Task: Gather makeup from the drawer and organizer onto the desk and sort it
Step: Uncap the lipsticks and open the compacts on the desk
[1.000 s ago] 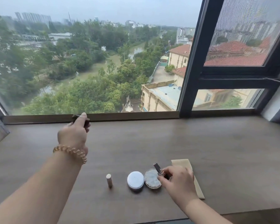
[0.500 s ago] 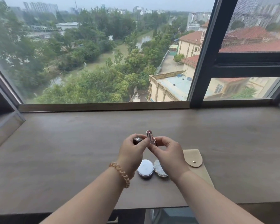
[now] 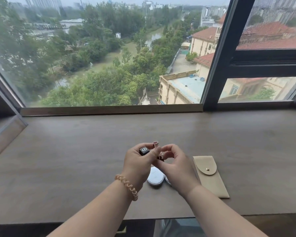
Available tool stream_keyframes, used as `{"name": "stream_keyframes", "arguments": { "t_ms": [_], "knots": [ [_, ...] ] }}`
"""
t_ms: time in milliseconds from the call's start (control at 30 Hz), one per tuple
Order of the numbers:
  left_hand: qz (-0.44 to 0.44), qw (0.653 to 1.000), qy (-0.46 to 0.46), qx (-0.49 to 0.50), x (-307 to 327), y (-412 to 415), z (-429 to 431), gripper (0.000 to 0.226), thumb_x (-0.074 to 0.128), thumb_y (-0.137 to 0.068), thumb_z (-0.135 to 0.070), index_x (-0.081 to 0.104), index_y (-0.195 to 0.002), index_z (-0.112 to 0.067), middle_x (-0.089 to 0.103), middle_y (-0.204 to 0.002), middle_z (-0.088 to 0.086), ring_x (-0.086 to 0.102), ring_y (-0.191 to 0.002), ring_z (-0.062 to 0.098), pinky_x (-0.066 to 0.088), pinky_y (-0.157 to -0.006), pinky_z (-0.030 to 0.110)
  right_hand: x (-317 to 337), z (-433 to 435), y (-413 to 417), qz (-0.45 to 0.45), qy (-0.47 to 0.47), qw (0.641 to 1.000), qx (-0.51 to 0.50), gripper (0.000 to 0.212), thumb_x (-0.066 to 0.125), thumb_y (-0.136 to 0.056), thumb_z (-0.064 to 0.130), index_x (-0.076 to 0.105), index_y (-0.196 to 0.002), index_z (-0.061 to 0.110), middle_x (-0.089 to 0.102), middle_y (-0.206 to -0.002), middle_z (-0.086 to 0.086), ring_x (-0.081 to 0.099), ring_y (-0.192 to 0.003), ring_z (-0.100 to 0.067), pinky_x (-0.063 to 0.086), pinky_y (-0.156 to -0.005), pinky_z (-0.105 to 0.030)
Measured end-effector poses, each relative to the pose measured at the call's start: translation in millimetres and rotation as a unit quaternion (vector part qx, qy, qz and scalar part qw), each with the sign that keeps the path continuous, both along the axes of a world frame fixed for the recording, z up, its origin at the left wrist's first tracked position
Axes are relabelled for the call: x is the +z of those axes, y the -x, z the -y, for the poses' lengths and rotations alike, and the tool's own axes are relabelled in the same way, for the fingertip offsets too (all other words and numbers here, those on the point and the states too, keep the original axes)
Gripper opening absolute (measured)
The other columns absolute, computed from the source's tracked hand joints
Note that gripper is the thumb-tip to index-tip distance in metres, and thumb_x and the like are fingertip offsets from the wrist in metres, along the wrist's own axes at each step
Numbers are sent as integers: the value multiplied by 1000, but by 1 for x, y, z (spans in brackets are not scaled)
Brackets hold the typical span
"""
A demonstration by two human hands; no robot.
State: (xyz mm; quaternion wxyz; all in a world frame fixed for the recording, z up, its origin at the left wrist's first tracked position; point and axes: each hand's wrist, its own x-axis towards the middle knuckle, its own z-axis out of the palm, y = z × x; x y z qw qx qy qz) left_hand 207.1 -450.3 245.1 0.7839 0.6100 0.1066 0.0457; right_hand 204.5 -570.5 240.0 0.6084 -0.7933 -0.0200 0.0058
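Note:
Both hands meet above the middle of the wooden desk point(image 3: 75, 168). My left hand point(image 3: 137, 161) grips a black lipstick cap point(image 3: 144, 150) with a white logo on its end. My right hand point(image 3: 174, 166) pinches the lower part of a lipstick tube point(image 3: 155, 148), whose rose-gold top stands upright between the two hands. Under my hands a round white compact point(image 3: 155, 177) lies on the desk, and a second round case beside it is mostly hidden by my right wrist.
A beige snap-flap pouch point(image 3: 209, 175) lies flat on the desk just right of my right hand. The window sill point(image 3: 109, 109) and dark window frame point(image 3: 215, 53) bound the desk at the back. A slanted side wall point(image 3: 5, 130) closes the left.
My left hand came from the far left of the desk with the black cap to the middle. My right hand lifted the lipstick tube off the desk to meet it. The camera tilted down.

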Motion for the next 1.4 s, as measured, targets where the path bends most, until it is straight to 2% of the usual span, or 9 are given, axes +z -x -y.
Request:
{"name": "stream_keyframes", "arguments": {
  "t_ms": [200,367,533,667,800,1100,1233,1333,1400],
  "knots": [
    [-13,1000,7,7,-10,2,-11,8,71,-78,1,66,-85,1,68,-65,7,67,-58,13,52,-55,19,-18,-3,-7,-85,-134,981,112,45,70,-82,19,53,-123,22,70,-96,-13,67,-87,-14,51,-82,-24],
    [-41,999,-10,22,-28,5,-18,13,73,-77,-2,66,-86,1,66,-63,12,64,-58,20,53,-59,26,-29,-17,-5,-60,-15,994,88,56,77,-73,31,48,-121,32,62,-93,-2,60,-84,-5,43,-68,-6],
    [-54,998,-31,29,-34,10,-31,8,71,-79,-3,65,-85,-3,63,-61,5,57,-43,5,42,-43,14,-46,-24,-8,-122,-103,974,159,51,69,-82,36,45,-126,30,71,-104,-4,65,-101,-15,47,-94,-32],
    [-72,996,-40,38,-49,13,-39,15,72,-78,-2,64,-90,3,65,-66,11,59,-46,9,45,-45,16,-58,-34,-11,-84,20,990,115,57,73,-67,48,42,-115,51,64,-99,5,63,-95,-12,50,-85,-34],
    [-93,994,-31,42,-63,16,-44,8,72,-78,0,65,-83,-2,67,-69,13,65,-55,16,52,-50,23,-66,-39,-11,-109,-20,983,146,57,71,-80,21,44,-129,26,71,-92,-4,67,-90,-8,51,-82,-23],
    [-111,991,-75,20,-97,18,-51,13,77,-74,-5,66,-72,-13,65,-88,2,62,-63,-10,49,-59,11,-98,-54,-9,-111,29,981,156,58,71,-79,13,43,-126,31,70,-99,3,54,-98,17,44,-80,-7],
    [-144,977,-156,8,-113,23,-61,28,79,-62,-35,66,-85,-28,67,-95,3,58,-72,10,52,-69,24,-118,-50,-15,-96,76,986,112,57,74,-75,24,47,-121,42,70,-87,11,59,-96,2,45,-95,-33],
    [-160,972,-172,17,-127,26,-67,11,58,-76,-16,58,-85,-23,52,-77,0,44,-60,9,37,-55,18,-131,-50,-24,-79,109,989,66,68,78,-67,21,46,-122,44,67,-78,9,61,-82,-5,47,-90,-38],
    [-146,956,-252,37,-138,28,-70,11,51,-76,-20,58,-81,-27,48,-80,-5,44,-76,12,38,-68,24,-137,-52,-30,-63,127,988,66,74,79,-65,19,44,-127,41,65,-76,11,61,-82,-6,47,-89,-35]
  ]
}}
